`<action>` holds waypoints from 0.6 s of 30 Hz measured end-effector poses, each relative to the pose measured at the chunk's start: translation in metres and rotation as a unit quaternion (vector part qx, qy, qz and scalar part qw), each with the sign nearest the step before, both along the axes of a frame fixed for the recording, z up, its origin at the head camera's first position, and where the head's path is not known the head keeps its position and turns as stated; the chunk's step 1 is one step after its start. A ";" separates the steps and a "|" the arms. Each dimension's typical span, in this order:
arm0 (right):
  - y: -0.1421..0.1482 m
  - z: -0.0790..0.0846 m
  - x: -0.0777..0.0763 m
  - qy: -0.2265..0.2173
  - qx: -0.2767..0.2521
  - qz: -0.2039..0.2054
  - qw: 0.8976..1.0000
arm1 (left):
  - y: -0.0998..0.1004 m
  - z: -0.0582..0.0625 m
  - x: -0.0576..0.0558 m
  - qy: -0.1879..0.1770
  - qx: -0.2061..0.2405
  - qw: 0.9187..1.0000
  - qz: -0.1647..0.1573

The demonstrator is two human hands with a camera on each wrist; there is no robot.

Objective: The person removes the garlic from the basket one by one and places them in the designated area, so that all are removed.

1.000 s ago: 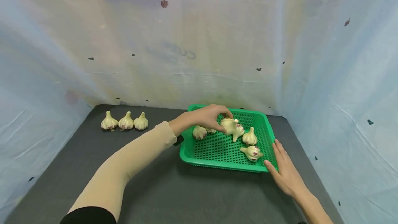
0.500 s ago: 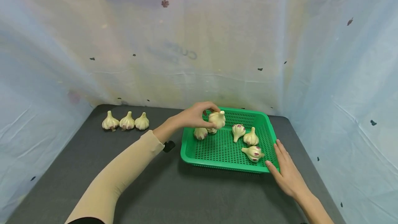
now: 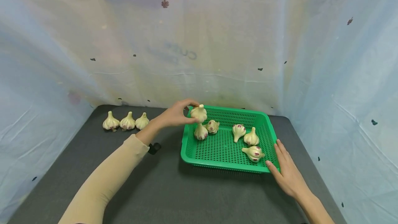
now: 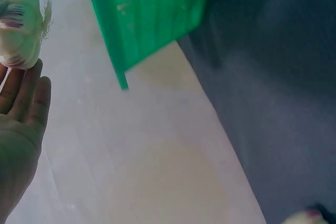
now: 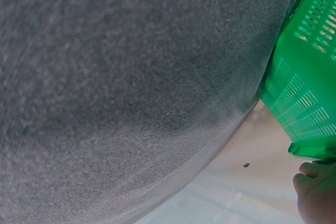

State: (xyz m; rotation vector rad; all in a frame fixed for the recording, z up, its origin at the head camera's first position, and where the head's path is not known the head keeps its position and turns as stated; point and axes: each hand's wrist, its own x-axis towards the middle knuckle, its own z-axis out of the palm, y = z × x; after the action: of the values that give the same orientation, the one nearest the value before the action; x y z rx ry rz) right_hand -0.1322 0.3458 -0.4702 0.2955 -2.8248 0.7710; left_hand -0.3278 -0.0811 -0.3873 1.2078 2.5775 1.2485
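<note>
My left hand (image 3: 177, 114) pinches a garlic bulb (image 3: 199, 113) between thumb and fingers, stem up, over the left rim of a green plastic basket (image 3: 224, 166). The left wrist view shows the bulb's root hairs and purple streaks (image 4: 20, 30) beyond the fingers. Inside the basket, two bulbs (image 3: 212, 127) lie at the left, and three more, one a purple-marked bulb (image 3: 253, 153), lie at the right. My right hand (image 3: 287, 172) rests against the basket's right front corner, its fingers straight along the rim. In the right wrist view only part of that hand (image 5: 317, 190) shows.
Three garlic bulbs (image 3: 127, 121) stand in a row at the back left of the dark table (image 3: 199, 196). Pale plastic sheeting (image 3: 217, 44) rises behind the table and along both sides.
My left hand has lifted the bulb from the middle of the basket and carried it left to the left rim, uncovering the bulb behind. My right hand stays at the corner.
</note>
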 end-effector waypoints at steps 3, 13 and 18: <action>0.000 0.001 0.000 -0.001 0.001 -0.001 1.000 | -0.012 0.000 -0.002 0.002 0.004 1.000 0.012; -0.001 0.001 0.001 -0.006 0.002 -0.001 1.000 | -0.066 -0.015 -0.020 0.006 -0.021 0.997 0.068; -0.002 0.002 0.000 -0.004 0.004 -0.002 1.000 | -0.094 -0.026 -0.033 0.002 -0.056 0.992 0.114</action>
State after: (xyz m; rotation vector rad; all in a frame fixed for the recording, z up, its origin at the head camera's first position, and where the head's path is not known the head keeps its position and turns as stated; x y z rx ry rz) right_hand -0.1318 0.3442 -0.4683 0.2881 -2.8356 0.7626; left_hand -0.3605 -0.1750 -0.4137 0.9204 2.8098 1.1159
